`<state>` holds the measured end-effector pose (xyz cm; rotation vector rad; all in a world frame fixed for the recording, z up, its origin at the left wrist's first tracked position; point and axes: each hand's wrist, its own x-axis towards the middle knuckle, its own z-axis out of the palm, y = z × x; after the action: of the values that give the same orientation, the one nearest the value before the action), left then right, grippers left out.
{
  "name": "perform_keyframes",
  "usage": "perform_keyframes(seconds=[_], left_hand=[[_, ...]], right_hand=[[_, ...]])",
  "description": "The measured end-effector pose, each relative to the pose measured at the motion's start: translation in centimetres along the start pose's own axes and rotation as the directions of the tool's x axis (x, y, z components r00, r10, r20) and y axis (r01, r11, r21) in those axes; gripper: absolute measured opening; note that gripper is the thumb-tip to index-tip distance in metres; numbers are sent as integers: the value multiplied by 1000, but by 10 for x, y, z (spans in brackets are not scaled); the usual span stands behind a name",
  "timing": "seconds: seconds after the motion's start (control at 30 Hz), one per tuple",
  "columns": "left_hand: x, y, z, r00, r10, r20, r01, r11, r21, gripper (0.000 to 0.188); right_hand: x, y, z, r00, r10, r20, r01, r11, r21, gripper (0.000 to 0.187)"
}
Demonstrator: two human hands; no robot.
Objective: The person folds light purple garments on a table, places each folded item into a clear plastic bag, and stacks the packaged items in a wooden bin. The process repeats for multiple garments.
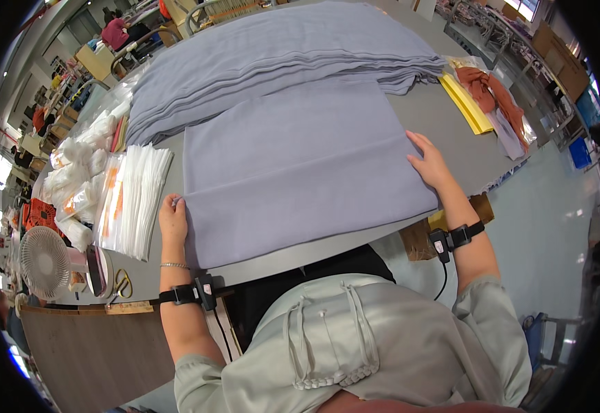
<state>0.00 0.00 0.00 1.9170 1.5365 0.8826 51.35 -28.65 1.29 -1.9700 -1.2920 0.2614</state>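
Note:
A grey-blue cloth (pixel 300 186) lies folded into a flat rectangle in front of me, with a crease running across its middle. At its left edge is my left hand (pixel 173 219), the fingers curled together in a pinch on the cloth's side. My right hand (pixel 429 165) rests along the right edge, thumb and fingers apart and touching the fabric; some fingertips are hidden. Beyond the folded piece, a thick stack of the same grey-blue cloth (pixel 279 51) spreads across the far part of the grey table (pixel 427 113).
At left lie a pile of clear plastic bags (pixel 145 199), bundled white bags (pixel 76 165), scissors (pixel 122 284) and a small white fan (pixel 44 261). On the right are a yellow folded strip (pixel 467 103) and rust-coloured cloth (pixel 496 93). Cardboard boxes (pixel 417 241) sit below the table edge.

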Motion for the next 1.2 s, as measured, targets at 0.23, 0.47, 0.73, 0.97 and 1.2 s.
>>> perform_keyframes(seconds=[0.23, 0.47, 0.73, 0.97, 1.2], left_hand=[[6, 20, 5, 996, 30, 80, -50, 961, 272, 24], [-100, 26, -34, 655, 538, 531, -693, 708, 137, 74], [-186, 19, -89, 815, 400, 420, -479, 872, 100, 21], [-117, 40, -101, 996, 82, 36, -74, 980, -184, 14], [0, 15, 0, 985, 174, -1, -168, 953, 252, 23]], right_hand=[[17, -11, -1, 994, -32, 100, 48, 985, -164, 56], [-68, -46, -16, 902, -269, 337, 397, 823, -406, 64], [-125, -45, -52, 863, -421, 279, 497, 807, -320, 37], [-47, -55, -50, 996, -9, -88, 11, 1000, 25, 22], [65, -18, 27, 982, 188, -31, -188, 932, -310, 23]])
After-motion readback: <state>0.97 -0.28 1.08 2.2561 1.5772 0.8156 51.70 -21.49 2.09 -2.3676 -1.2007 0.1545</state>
